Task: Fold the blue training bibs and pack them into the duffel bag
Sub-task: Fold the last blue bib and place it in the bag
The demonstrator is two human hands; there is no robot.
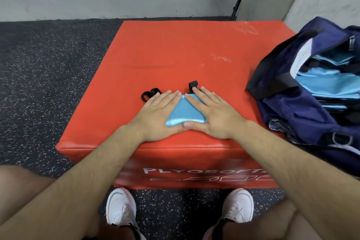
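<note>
White lettering (204,170) on front face of red foam box (175,54): "PLYOSOFT", tail cut off behind right forearm. Under it, row of white outlined box shapes.

Blue bib (183,112): light blue, shiny, folded down to small packet, seen as a triangle between the hands. Lying on box top, near front middle. Black strap loops (150,93) sticking out at far side by left fingertips. One more black loop (192,84) standing up by right fingertips.

Left hand (155,115) flat, fingers straight, pressing down on bib's left side. Right hand (212,115) same on right side. Thumbs meeting at near edge. Nothing pinched or gripped.

Duffel bag (292,107): navy, black handles, mouth open, at box's right edge. Cannot tell whether resting on box. Inside, folded bibs (327,82) stacked, same light blue.

White shoes (120,206) on black speckled floor (48,74). Grey wall behind.
</note>
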